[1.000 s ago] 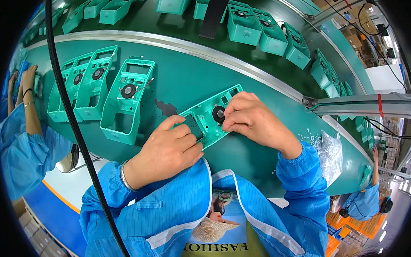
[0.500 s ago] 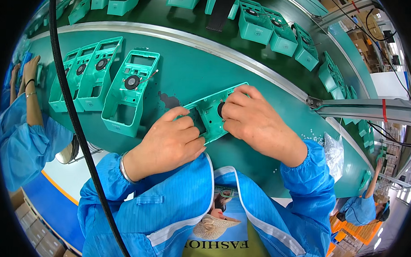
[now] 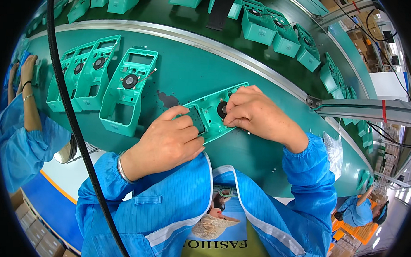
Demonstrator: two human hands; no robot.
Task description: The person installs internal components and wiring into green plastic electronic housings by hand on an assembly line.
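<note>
A green plastic housing (image 3: 211, 115) lies tilted in front of me, its hollow inside facing up. My left hand (image 3: 168, 143) is closed around its near-left end, fingers curled over the rim. Inside the housing sits a round black speaker (image 3: 221, 109), partly covered by my right hand (image 3: 258, 116). The fingers of that hand are pinched together at the speaker's right edge. Whatever they hold, if anything, is hidden. To the left lies a similar open housing (image 3: 136, 96) with a round black speaker (image 3: 129, 81) and a short wire.
Several more green housings (image 3: 87, 90) stand side by side on the green table (image 3: 190, 60). Beyond a metal rail (image 3: 208, 45), others (image 3: 258, 33) sit on a dark green belt. A black cable (image 3: 74, 119) hangs at left. A clear plastic bag (image 3: 333, 153) lies right. Co-workers are at both sides.
My right hand has shifted slightly at the speaker, fingertips lower and more of the speaker showing. My left hand keeps its grip on the housing. A co-worker at right has lowered an arm.
</note>
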